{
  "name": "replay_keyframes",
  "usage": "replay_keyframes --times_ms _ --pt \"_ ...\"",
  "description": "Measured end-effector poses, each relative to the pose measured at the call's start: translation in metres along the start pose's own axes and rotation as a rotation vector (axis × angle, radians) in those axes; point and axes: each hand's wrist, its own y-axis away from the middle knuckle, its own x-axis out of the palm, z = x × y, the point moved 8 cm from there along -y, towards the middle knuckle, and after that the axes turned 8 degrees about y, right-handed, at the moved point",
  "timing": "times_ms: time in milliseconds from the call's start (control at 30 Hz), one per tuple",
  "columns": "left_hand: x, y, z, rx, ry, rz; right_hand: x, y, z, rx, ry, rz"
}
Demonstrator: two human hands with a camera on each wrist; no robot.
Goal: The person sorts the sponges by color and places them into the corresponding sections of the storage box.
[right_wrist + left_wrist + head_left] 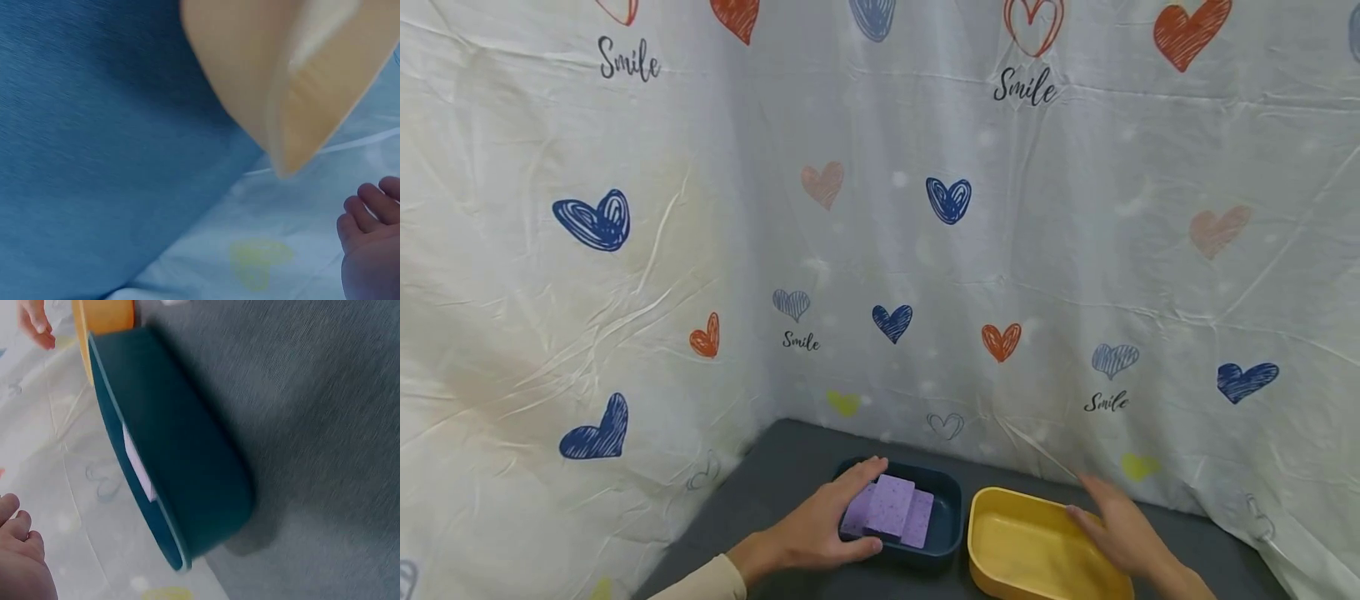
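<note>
Yellow tub (1022,550) nearest; our R hand (1122,532) at its far R side, fingers wide. Our L hand (827,518) at L end of navy tub (947,521), fingers also wide, gripping nothing. 3 purple sponges (891,507) piled in navy, 0 seen in yellow. Est.: tubs set out, no sponge lifted; what's left TBD.

Creased, heart-printed white cloth (880,250) behind a dark grey surface (752,492).

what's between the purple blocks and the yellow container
The head view shows the bare floor and right-hand wall of the blue container, then a narrow strip of dark tabletop.
</note>
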Motion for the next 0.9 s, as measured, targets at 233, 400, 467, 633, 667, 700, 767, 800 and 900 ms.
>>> replay_keyframes --times_ms 233,400,467,633,667,700,767,800,900 --pt "0.036 0.012 -0.012 0.114 -0.038 0.151 0.021 0.014 -0.028 0.103 -0.010 0.076" --pt "0.061 0.019 -0.012 0.076 0.074 0.316 0.046 0.022 -0.054 0.222 -0.033 0.186" --pt "0.071 0.020 -0.011 0.066 0.066 0.372 0.053 0.025 -0.061 0.247 -0.042 0.192" --pt "0.097 0.025 -0.010 0.096 -0.037 0.480 0.060 0.034 -0.065 0.239 -0.067 0.144" --pt "0.103 0.026 -0.009 0.095 -0.058 0.501 0.061 0.035 -0.065 0.239 -0.075 0.136" --pt "0.108 0.027 -0.008 0.100 -0.074 0.515 0.061 0.036 -0.065 0.243 -0.086 0.129" --pt "0.116 0.029 -0.005 0.102 -0.102 0.536 0.063 0.038 -0.066 0.259 -0.108 0.121" --pt "0.119 0.030 -0.003 0.117 -0.110 0.542 0.064 0.038 -0.067 0.267 -0.120 0.122" --pt "0.129 0.030 0.002 0.184 -0.136 0.555 0.064 0.039 -0.070 0.276 -0.143 0.110"
